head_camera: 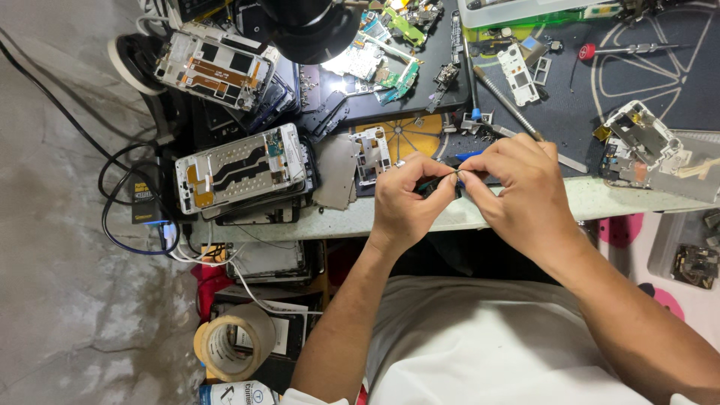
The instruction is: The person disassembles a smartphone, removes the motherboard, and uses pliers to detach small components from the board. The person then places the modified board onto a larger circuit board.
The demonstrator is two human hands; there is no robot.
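Observation:
My left hand (pixel 406 196) and my right hand (pixel 519 180) meet over the near edge of the workbench (pixel 600 196). Together their fingertips pinch a small dark part (pixel 442 182) with a thin metal piece at its tip. A blue-tipped tool (pixel 471 156) pokes out just behind my right fingers; whether they hold it I cannot tell. A long metal screwdriver (pixel 504 103) lies on the dark mat behind my hands.
Stacked phone frames (pixel 240 169) sit left of my hands, more frames (pixel 214 64) and circuit boards (pixel 375 56) behind. A black lamp head (pixel 311 30) hangs above. A dismantled phone part (pixel 637 142) lies right. Cables (pixel 124 202) and a tape roll (pixel 229 345) lie below left.

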